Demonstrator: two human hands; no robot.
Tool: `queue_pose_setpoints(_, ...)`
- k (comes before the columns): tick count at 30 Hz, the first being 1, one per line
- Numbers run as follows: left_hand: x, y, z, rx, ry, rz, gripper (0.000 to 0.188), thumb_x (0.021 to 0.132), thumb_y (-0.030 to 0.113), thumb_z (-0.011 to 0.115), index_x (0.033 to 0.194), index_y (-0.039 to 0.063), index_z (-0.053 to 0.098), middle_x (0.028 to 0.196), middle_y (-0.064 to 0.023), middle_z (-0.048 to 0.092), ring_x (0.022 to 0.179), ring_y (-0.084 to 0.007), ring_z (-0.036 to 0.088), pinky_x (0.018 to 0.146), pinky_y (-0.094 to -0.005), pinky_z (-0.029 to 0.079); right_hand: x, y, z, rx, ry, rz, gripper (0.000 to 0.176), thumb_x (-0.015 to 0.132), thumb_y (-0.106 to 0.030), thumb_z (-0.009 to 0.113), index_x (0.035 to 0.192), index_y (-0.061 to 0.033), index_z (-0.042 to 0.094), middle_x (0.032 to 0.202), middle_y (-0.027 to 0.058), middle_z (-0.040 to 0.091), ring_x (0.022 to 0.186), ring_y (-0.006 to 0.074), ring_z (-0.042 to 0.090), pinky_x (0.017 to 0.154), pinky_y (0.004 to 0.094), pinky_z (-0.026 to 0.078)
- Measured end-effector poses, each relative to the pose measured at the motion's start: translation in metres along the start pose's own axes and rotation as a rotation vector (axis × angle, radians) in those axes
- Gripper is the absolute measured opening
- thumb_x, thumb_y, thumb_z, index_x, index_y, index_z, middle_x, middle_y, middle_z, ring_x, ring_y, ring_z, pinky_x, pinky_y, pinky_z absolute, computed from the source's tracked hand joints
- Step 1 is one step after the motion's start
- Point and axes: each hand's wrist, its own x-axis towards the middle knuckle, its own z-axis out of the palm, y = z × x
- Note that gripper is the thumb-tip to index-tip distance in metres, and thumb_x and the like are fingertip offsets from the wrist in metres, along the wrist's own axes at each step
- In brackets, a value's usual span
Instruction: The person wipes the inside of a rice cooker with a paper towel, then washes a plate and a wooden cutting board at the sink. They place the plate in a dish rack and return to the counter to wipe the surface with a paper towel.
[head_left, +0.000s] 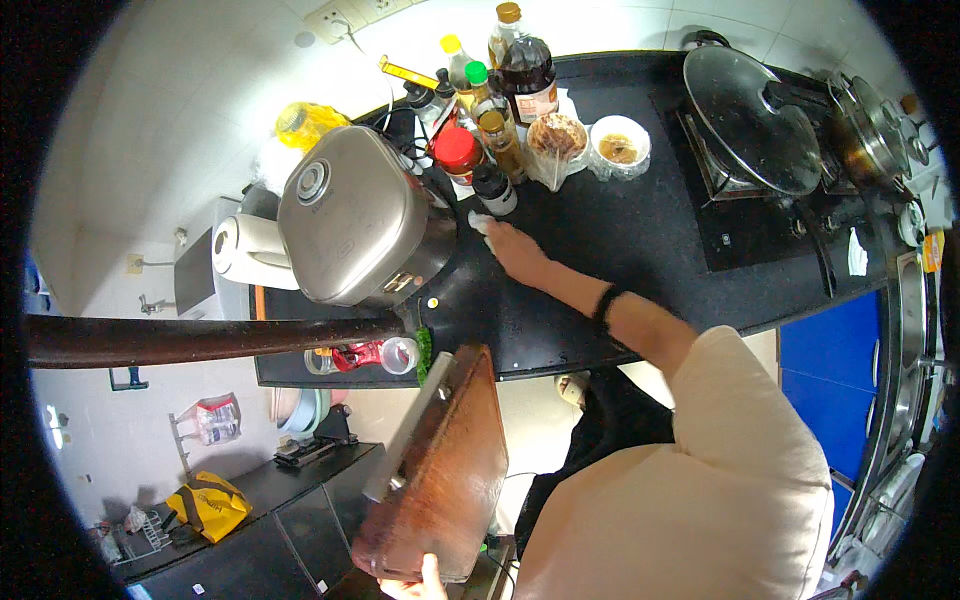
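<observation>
My right hand (517, 251) is on the black countertop (600, 247) with a wad of white tissue or cloth (480, 221) at its fingertips, close to a small dark bottle with a black cap (494, 189). At the bottom, my left hand (416, 581) grips the lower end of a reddish-brown board (450, 450). The board is tilted beyond the counter's front edge, and a pale strip with metal fittings runs along one side. A big silver cooker (360, 217) stands left of my right hand. Green leaves (424, 352) lie near the board's upper end.
Sauce bottles, a red-lidded jar (457, 150) and two bowls (619, 146) crowd the back. A lidded pan (757, 120) rests on the stove at right, its handle towards the front edge. A white kettle (251, 251) stands left. A dark brown bar (217, 341) crosses the left side.
</observation>
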Motion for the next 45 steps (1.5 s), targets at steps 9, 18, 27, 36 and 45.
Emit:
queue_pose_setpoints(9,0.046,0.041,0.020,-0.470,0.251,-0.119,0.045,0.076,0.020,0.071,0.109,-0.002,0.052,0.111,-0.0123,0.057,0.097,-0.0226,0.054,0.085,-0.0411,0.045,-0.099,-0.026,0.023,-0.007,-0.397,-0.491,0.035,0.090,-0.010,0.050,0.125,-0.0035,0.049,0.128,0.0163,0.050,0.122,0.0302,0.046,0.102,0.0380,0.036)
queue_pose_setpoints(18,0.120,0.087,0.089,-0.551,0.302,-0.011,0.032,0.083,0.016,0.067,0.103,-0.008,0.061,0.099,-0.0106,0.063,0.085,-0.0170,0.056,0.080,-0.0322,0.046,-0.124,0.036,-0.111,-0.412,-0.171,-0.239,0.051,0.073,0.005,0.055,0.124,-0.0023,0.052,0.138,0.0119,0.043,0.128,0.0266,0.040,0.104,0.0353,0.036)
queue_pose_setpoints(27,0.170,0.140,0.182,-0.613,0.473,0.117,0.033,0.082,0.016,0.071,0.103,-0.007,0.063,0.097,-0.0133,0.067,0.080,-0.0174,0.060,0.077,-0.0306,0.049,-0.146,0.039,-0.117,-0.348,-0.143,-0.194,0.061,0.065,0.008,0.056,0.126,-0.0005,0.049,0.141,0.0144,0.038,0.131,0.0293,0.036,0.106,0.0370,0.035)
queue_pose_setpoints(36,0.201,0.168,0.238,-0.625,0.699,0.222,0.026,0.077,0.011,0.075,0.092,-0.007,0.066,0.089,-0.0149,0.069,0.072,-0.0180,0.063,0.071,-0.0301,0.051,-0.146,0.035,-0.119,-0.390,-0.202,-0.133,0.052,0.074,0.001,0.055,0.126,-0.0026,0.051,0.139,0.0128,0.042,0.129,0.0270,0.040,0.103,0.0357,0.037)
queue_pose_setpoints(45,0.228,0.182,0.265,-0.661,0.754,0.277,0.029,0.078,0.012,0.074,0.094,-0.009,0.064,0.089,-0.0145,0.068,0.071,-0.0145,0.060,0.070,-0.0285,0.050,-0.143,0.026,-0.121,-0.428,-0.224,-0.136,0.047,0.081,-0.004,0.052,0.128,-0.0030,0.048,0.140,0.0121,0.040,0.129,0.0272,0.040,0.104,0.0383,0.035)
